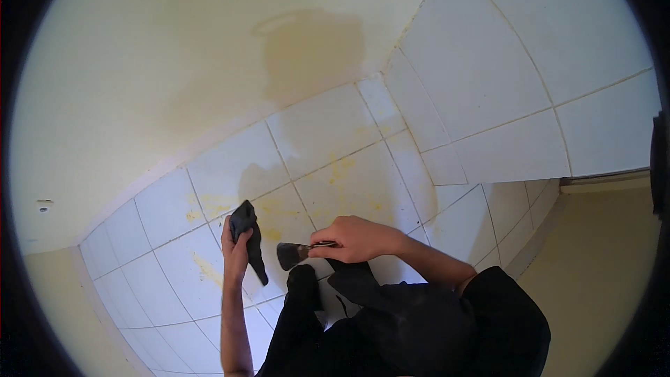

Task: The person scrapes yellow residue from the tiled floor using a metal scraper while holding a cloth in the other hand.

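Note:
My right hand (352, 239) is closed around the handle of a flat brush (288, 255). Its wide dark end points left, toward my other hand. In my left hand (236, 250) is a long black object (244, 219), gripped between thumb and fingers. One narrow end hangs down past the thumb; whether it is a folded cloth or a shoe I cannot tell. A gap separates the brush from this black object. Both hands are above the white tiles, in front of my dark-clothed knees.
White floor tiles (230, 176) with yellowish smears (342, 167) lie ahead of me. A cream wall (139, 70) rises beyond them. At the right stands a white tiled block (481, 77). A small round fitting (45, 206) is on the far left.

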The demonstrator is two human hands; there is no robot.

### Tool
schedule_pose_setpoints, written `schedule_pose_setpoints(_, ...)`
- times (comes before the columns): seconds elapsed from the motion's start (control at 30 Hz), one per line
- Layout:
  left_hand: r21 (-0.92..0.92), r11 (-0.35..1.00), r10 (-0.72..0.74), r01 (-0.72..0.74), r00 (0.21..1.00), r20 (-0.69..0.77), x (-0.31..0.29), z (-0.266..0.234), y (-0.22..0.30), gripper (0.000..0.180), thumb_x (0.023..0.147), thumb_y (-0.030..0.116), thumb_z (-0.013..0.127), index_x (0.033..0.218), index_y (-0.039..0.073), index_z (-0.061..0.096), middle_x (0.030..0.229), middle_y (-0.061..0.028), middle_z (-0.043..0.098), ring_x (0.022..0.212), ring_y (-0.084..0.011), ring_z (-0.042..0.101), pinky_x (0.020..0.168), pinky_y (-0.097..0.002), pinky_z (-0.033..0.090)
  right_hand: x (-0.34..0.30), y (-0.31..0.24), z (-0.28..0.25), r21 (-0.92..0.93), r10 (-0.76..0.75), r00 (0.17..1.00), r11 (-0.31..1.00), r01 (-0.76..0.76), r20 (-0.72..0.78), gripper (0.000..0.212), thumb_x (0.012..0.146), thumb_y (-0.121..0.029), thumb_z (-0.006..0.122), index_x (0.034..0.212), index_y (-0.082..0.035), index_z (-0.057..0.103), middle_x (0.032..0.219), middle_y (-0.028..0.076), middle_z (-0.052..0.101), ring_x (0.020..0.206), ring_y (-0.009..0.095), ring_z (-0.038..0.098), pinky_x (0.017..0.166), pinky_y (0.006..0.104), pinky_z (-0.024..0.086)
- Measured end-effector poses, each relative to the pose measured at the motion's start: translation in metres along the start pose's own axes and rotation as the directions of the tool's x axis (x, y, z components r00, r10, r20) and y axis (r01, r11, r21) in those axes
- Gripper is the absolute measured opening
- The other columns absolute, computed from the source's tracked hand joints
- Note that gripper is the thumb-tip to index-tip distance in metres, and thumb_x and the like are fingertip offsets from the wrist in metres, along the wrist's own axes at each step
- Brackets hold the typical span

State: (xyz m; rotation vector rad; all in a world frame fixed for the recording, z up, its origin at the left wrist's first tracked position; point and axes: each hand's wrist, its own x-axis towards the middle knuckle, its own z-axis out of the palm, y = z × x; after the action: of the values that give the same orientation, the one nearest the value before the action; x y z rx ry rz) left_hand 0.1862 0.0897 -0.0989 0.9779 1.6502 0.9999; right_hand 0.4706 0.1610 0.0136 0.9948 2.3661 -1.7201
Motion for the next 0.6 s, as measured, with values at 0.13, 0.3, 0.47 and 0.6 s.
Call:
schedule_pose_setpoints(0.13, -0.528, 0.765, -0.155, 0.367, 0.902, 0.403, -0.018, 0.017, 0.026, 0.061, 0.077, 0.015, 0.051, 0.136, -0.001, 0.046, 0.125, -0.0144, 0.059, 0.114, -0.0248, 0.058, 0.097, -0.0359, 0.047, 0.029, 0.046, 0.028, 0.056, 0.005, 0.998, 0.998, -0.002, -0.057, 0.026, 0.093, -0.033, 0.057, 0.096, -0.009, 0.067, 0.074, 0.016, 0.065, 0.071, 0.039, 0.063, 0.068, 0.0468, 0.048)
schedule_pose_setpoints(0.3, -0.592, 0.767, -0.107, 0.247, 0.959, 0.263, -0.021, 0.005, 0.033, 0.062, 0.075, 0.018, 0.051, 0.134, -0.002, 0.047, 0.125, -0.016, 0.059, 0.112, -0.0269, 0.059, 0.096, -0.0354, 0.048, 0.011, 0.137, -0.019, -0.232, 0.475, 0.779, 0.772, -0.592, -0.41, 0.02, 0.084, -0.02, 0.058, 0.092, -0.005, 0.069, 0.089, 0.02, 0.068, 0.09, 0.035, 0.066, 0.076, 0.0504, 0.052)
schedule_pose_setpoints(0.47, -0.549, 0.822, -0.05, 0.151, 0.979, 0.195, -0.008, -0.013, 0.024, 0.061, 0.074, 0.018, 0.051, 0.132, -0.002, 0.048, 0.121, -0.0148, 0.06, 0.107, -0.0247, 0.059, 0.094, -0.033, 0.047, 0.004, 0.231, -0.1, -0.344, 0.292, 0.637, 0.646, -0.681, -0.713, 0.036, 0.087, -0.011, 0.051, 0.121, 0.0, 0.056, 0.102, 0.025, 0.062, 0.091, 0.04, 0.066, 0.077, 0.0484, 0.055)
schedule_pose_setpoints(0.6, -0.507, 0.852, -0.064, 0.132, 0.987, 0.148, -0.007, -0.02, 0.021, 0.059, 0.074, 0.018, 0.051, 0.13, -0.001, 0.049, 0.115, -0.0131, 0.06, 0.104, -0.0229, 0.059, 0.092, -0.0329, 0.048, 0.043, 0.263, -0.149, -0.376, 0.231, 0.597, 0.593, -0.712, -0.768, 0.046, 0.087, -0.006, 0.05, 0.132, 0.001, 0.047, 0.11, 0.025, 0.057, 0.091, 0.041, 0.066, 0.076, 0.0469, 0.057)
